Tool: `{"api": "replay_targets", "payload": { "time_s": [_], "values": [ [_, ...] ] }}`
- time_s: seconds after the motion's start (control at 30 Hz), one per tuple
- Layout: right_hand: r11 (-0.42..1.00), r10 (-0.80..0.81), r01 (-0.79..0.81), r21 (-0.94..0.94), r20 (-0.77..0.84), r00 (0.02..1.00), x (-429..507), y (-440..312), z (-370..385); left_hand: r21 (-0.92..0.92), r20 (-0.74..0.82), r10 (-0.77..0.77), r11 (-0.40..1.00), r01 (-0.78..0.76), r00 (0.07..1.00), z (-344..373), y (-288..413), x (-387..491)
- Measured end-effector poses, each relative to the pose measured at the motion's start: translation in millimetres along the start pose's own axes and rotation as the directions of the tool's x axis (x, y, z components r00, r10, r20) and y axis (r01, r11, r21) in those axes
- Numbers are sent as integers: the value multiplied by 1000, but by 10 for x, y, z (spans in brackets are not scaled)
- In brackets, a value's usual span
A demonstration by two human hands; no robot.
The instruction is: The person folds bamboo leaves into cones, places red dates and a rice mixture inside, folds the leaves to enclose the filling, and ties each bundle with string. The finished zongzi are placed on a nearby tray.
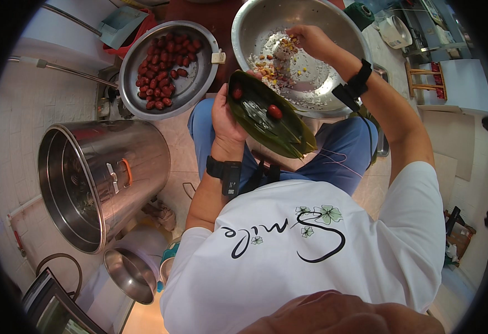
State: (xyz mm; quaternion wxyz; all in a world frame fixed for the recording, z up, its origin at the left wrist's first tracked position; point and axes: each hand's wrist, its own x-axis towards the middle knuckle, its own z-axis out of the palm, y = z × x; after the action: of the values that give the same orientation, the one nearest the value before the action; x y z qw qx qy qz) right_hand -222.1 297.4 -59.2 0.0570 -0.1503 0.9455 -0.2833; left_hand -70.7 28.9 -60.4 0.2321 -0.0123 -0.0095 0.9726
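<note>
My left hand (227,115) holds long green leaves (265,133), overlapped into a shallow trough above my lap. Two red dates lie on the wet leaves: one date (274,111) near the middle, another (237,92) at the far left end. Inside a large steel basin (240,33), my right hand (313,39) has its fingers curled around some rice and bean mix (288,46). More white grains and yellow and reddish pieces lie beneath it, spread over the basin's bottom. Some of the fingertips are hidden.
A steel bowl of red dates (160,69) stands left of the basin. A tall steel pot (131,163) is on my left, with a smaller steel bowl (131,275) behind it. Pink string (340,163) trails over my right knee. A dark green spool (359,16) sits beyond the basin.
</note>
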Motion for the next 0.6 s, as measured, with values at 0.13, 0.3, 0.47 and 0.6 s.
{"api": "replay_targets", "payload": {
  "time_s": [0.13,0.3,0.47,0.6],
  "values": [
    [992,-52,54,110,-19,998,-32,127,3,-95,64,-15,995,21,998,-32,-10,10],
    [993,-26,6,-120,-167,986,-149,277,54,-121,58,-22,992,29,998,-57,-3,6],
    [954,223,-179,-239,173,959,-201,330,64,-111,15,6,994,-4,1000,-84,5,3],
    [978,210,-176,-114,524,825,-324,309,125,-65,-34,23,998,-25,999,-118,17,7]
  ]
}}
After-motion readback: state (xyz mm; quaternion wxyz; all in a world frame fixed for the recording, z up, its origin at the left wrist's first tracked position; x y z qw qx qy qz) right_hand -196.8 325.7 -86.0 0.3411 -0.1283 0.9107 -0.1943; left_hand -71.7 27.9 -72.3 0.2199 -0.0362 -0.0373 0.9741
